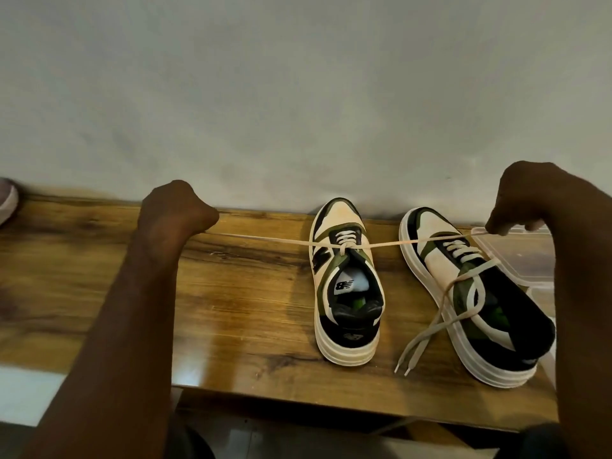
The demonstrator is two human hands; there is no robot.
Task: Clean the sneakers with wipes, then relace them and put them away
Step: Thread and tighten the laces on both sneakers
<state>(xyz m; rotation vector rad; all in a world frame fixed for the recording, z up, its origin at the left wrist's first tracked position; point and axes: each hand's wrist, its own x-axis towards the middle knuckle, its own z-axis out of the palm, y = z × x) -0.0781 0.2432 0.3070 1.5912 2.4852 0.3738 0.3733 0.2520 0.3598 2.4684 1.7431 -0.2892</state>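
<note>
Two cream, green and black sneakers stand on a wooden table (231, 309), toes toward the wall. The left sneaker (346, 283) has its cream lace (265, 239) crossed over the tongue and pulled taut to both sides. My left hand (175, 210) grips one end of that lace, far to the left of the shoe. My right hand (526, 203) pinches the other end above the toe of the right sneaker (463, 293). The right sneaker's own lace (430, 332) hangs loose, its two tips lying on the table.
A clear plastic container (516, 256) sits behind the right sneaker at the table's right end. A pale object (6, 200) shows at the far left edge. A grey wall runs along the back of the table. The front edge is near my arms.
</note>
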